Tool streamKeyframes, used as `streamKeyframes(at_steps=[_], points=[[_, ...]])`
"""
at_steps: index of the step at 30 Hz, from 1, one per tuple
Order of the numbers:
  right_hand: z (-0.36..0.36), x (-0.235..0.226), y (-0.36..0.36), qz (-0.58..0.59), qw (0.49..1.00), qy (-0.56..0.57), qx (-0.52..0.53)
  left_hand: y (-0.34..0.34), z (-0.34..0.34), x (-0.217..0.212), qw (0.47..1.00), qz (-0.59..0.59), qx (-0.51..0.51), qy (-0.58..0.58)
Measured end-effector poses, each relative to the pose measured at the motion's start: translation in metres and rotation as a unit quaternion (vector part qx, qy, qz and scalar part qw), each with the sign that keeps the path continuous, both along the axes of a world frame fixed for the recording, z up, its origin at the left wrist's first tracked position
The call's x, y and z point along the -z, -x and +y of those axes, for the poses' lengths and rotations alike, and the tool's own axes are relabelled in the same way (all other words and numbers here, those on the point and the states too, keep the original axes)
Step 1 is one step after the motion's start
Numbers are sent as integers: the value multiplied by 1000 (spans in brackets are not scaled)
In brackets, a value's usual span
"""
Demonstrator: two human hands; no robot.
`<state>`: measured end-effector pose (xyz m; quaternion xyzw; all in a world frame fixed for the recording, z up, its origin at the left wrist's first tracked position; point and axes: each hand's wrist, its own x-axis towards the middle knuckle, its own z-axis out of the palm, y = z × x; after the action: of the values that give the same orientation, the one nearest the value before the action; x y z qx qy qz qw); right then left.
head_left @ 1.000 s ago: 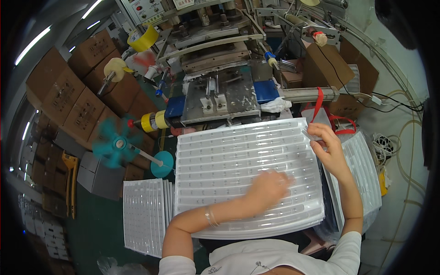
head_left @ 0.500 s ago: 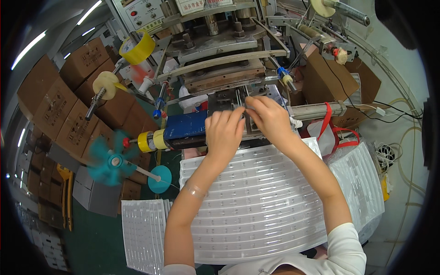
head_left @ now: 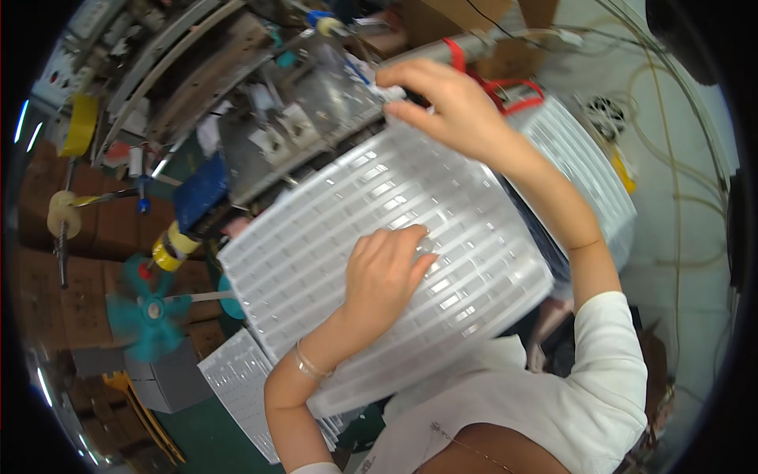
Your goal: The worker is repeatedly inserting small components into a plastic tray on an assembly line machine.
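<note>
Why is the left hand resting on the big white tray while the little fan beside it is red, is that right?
Not quite. In the head view the left hand does rest on the big white tray, but the little fan beside it is teal, not red.

Ribbed tray [head_left: 332, 237]: thin translucent white plastic, glossy, glints along its rows. Second tray stack [head_left: 584, 166] at right: same clear moulded plastic. Machine plate [head_left: 316, 118]: bare grey metal, dull sheen, scuffed. Block [head_left: 201, 189] beside it: blue, matt plastic. Fan [head_left: 146, 312]: teal plastic, smooth. Boxes [head_left: 87, 292]: brown cardboard, matt. Sleeve [head_left: 616, 371]: white cloth, soft, matt. Bracelet [head_left: 309, 365]: thin, shiny metal.
</note>
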<state>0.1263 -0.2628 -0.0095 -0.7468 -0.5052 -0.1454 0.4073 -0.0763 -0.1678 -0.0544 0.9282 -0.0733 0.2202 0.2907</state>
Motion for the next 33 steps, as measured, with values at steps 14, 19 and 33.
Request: streamKeyframes(at_steps=[14,19,33], points=[[-113,-2,106,55,996,-7,-69,3,-142,62,973,-98,17,-209],[-55,34,162,78,973,-24,-215,134,-32,-54,943,268,198,3],[36,112,328,-295,835,216,-411,191,96,-40,909,-59,-316,267]])
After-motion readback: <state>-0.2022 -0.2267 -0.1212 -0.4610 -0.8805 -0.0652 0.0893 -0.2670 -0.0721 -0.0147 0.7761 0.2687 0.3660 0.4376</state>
